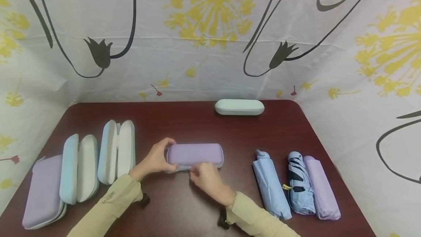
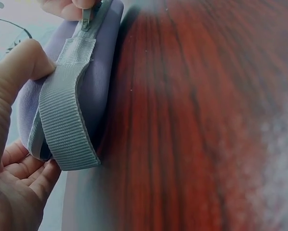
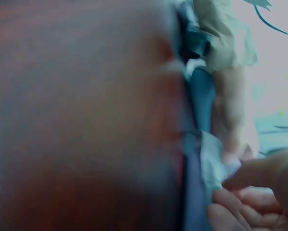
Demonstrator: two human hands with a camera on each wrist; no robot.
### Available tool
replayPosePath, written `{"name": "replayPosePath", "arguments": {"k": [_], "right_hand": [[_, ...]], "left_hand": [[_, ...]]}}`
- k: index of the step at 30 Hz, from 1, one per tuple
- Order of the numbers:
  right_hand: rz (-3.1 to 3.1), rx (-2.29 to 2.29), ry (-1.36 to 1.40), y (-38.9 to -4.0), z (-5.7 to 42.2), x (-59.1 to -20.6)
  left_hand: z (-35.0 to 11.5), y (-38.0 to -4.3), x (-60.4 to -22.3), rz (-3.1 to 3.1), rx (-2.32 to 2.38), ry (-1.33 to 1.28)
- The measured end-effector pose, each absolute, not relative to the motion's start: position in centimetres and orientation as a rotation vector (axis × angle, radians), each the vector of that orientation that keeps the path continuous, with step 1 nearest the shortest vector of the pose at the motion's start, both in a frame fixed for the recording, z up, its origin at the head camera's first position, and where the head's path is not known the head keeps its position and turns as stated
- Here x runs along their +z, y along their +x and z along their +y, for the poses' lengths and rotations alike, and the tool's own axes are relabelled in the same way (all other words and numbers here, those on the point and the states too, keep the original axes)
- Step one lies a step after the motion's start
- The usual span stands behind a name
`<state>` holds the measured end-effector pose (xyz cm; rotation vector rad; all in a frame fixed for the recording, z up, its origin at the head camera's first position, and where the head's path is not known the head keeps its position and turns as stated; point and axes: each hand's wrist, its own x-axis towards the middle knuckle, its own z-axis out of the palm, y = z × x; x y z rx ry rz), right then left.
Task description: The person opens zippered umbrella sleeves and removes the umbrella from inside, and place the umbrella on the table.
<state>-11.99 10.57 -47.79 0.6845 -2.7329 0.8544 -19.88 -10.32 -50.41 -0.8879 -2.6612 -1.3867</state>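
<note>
A lavender zip case (image 1: 197, 153) lies lengthwise at the middle of the table. My left hand (image 1: 156, 158) holds its left end, thumb on the near side and fingers round the far side. On the near side, my right hand (image 1: 210, 182) pinches the zipper pull (image 2: 86, 20), seen at the top of the left wrist view. A grey ribbed strap (image 2: 67, 115) loops from the case's end beside my left thumb. The right wrist view is blurred, though the right fingers (image 3: 230, 209) show close to the strap.
Two light blue cases, one nearer (image 1: 88, 167) and one farther (image 1: 126, 149), lie open at left beside a larger lavender case (image 1: 44, 189). A mint case (image 1: 239, 107) sits at the back edge. Folded umbrellas lie at right: blue (image 1: 271, 185), patterned blue (image 1: 300, 182), lavender (image 1: 322, 187).
</note>
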Motion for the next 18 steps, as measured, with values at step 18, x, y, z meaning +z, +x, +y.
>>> {"name": "replayPosePath", "arguments": {"k": [18], "right_hand": [[-3.044, 0.998, 0.580, -16.4, 18.0, -45.8]], "left_hand": [[-11.1, -20.5, -48.9, -2.735, -1.412, -1.049]]}}
